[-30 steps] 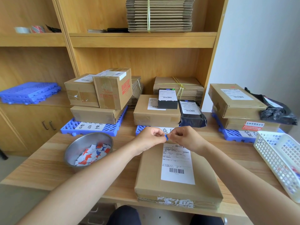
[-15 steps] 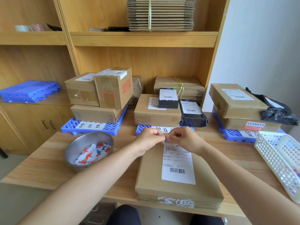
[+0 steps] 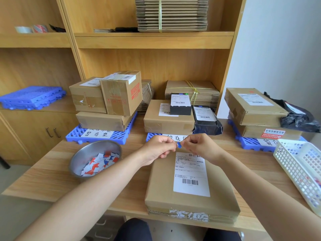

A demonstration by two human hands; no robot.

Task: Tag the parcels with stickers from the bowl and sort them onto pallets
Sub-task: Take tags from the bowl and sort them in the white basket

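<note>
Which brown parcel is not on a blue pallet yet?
The flat parcel at the front, lying directly on the table by the left hand and right hand; the others are stacked on pallets behind it.

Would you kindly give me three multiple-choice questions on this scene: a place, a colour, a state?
1. Where is the bowl relative to the front parcel? A on it; B left of it; C behind it.
2. What colour is the sticker between the left hand and right hand? A red; B green; C blue.
3. How is the front parcel? A flat on the table; B lifted; C on end.
Answers: B, it sits to the parcel's left; C, blue shows between the hands; A, it lies on the wood.
</note>
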